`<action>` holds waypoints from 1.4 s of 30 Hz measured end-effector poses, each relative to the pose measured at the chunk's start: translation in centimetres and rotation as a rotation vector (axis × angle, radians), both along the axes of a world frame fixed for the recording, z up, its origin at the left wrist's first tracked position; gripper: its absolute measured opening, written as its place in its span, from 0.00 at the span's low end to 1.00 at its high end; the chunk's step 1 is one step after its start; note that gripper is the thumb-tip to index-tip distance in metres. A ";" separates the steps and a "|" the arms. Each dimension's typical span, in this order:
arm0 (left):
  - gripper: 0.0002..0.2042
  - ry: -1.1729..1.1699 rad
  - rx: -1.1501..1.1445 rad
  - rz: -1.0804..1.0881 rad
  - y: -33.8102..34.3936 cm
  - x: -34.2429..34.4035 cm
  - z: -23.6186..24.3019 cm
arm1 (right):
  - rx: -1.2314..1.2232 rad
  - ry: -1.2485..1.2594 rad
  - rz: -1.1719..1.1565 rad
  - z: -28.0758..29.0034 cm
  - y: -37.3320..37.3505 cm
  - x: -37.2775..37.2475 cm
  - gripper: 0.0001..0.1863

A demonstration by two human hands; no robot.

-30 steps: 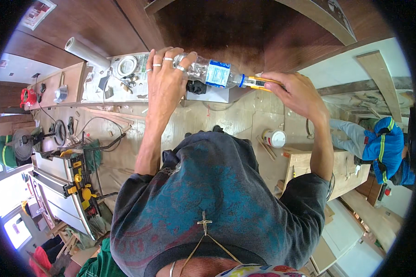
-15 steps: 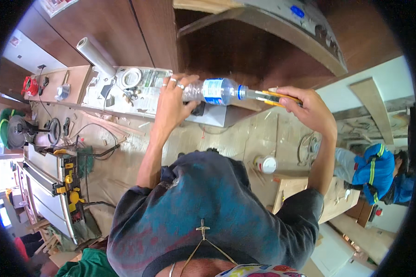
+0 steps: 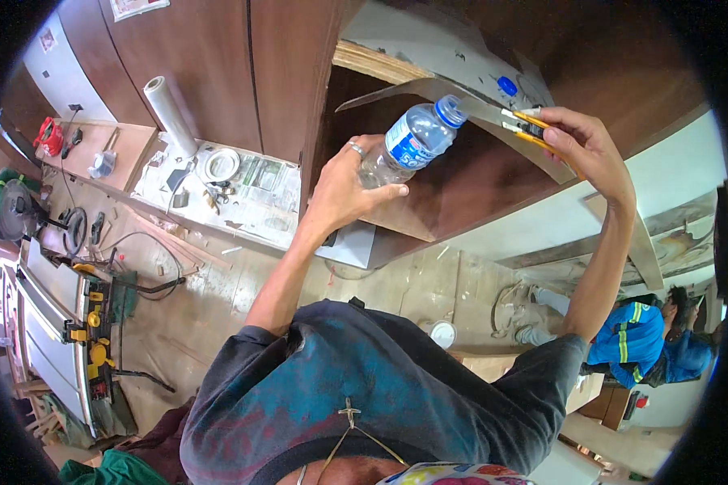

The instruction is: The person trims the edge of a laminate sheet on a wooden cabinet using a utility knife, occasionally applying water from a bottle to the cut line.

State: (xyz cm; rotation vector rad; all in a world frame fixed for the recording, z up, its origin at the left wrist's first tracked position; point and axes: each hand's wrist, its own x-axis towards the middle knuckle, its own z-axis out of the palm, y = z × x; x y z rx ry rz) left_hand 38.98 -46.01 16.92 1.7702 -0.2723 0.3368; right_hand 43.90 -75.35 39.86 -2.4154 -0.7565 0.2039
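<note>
My left hand (image 3: 346, 187) is wrapped round a clear plastic bottle (image 3: 419, 139) with a blue-and-white label. The bottle tilts, its uncapped, blue-ringed mouth pointing up and to the right. In my right hand (image 3: 592, 153) is a slim tool with a yellow-and-black handle (image 3: 534, 137), like a utility knife, pinched between thumb and fingers. Its pale front end points at the bottle's mouth; whether it touches cannot be made out. A blue bottle cap (image 3: 506, 86) lies on the dusty grey surface just beyond the tool.
A brown cabinet with a plywood-edged opening (image 3: 380, 63) stands ahead. On the paper-covered bench (image 3: 255, 218) to the left are a plastic film roll (image 3: 170, 117) and a tape roll (image 3: 222, 165). A table saw (image 3: 57, 323) stands at the left. At the right, a person in blue (image 3: 629, 335) crouches.
The bottle has gone from nearly level to tilted with its mouth raised, moving up and right. My right hand and its tool have moved up and right too. The view has shifted.
</note>
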 end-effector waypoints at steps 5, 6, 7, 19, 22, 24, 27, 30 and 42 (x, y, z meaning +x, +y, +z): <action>0.34 0.048 -0.011 -0.010 0.2 0.6 -1.5 | -0.015 -0.137 -0.002 0.7 0.9 1.8 0.18; 0.34 0.067 -0.012 -0.017 0.2 0.5 -1.9 | -0.019 -0.154 -0.012 0.8 0.7 2.2 0.18; 0.34 0.086 -0.013 -0.024 0.2 0.5 -2.2 | -0.023 -0.170 -0.021 0.7 0.5 2.6 0.18; 0.34 0.151 -0.050 -0.038 0.6 -0.9 -4.6 | -0.105 -0.198 -0.012 0.8 1.8 3.1 0.17; 0.34 0.147 -0.050 -0.053 0.5 -0.9 -5.1 | -0.111 -0.211 0.003 0.9 1.9 3.1 0.16; 0.34 0.131 -0.049 -0.064 0.5 -0.9 -5.4 | -0.112 -0.229 0.028 0.9 2.1 3.1 0.16; 0.33 0.154 -0.040 -0.055 0.7 -1.4 -5.2 | -0.129 -0.252 0.039 1.1 2.3 3.0 0.16; 0.33 0.155 -0.037 -0.059 0.6 -1.3 -5.4 | -0.146 -0.331 0.071 0.9 2.0 3.3 0.16; 0.34 0.155 -0.006 -0.101 0.5 -1.5 -6.5 | -0.614 -0.842 0.257 4.4 6.5 1.2 0.11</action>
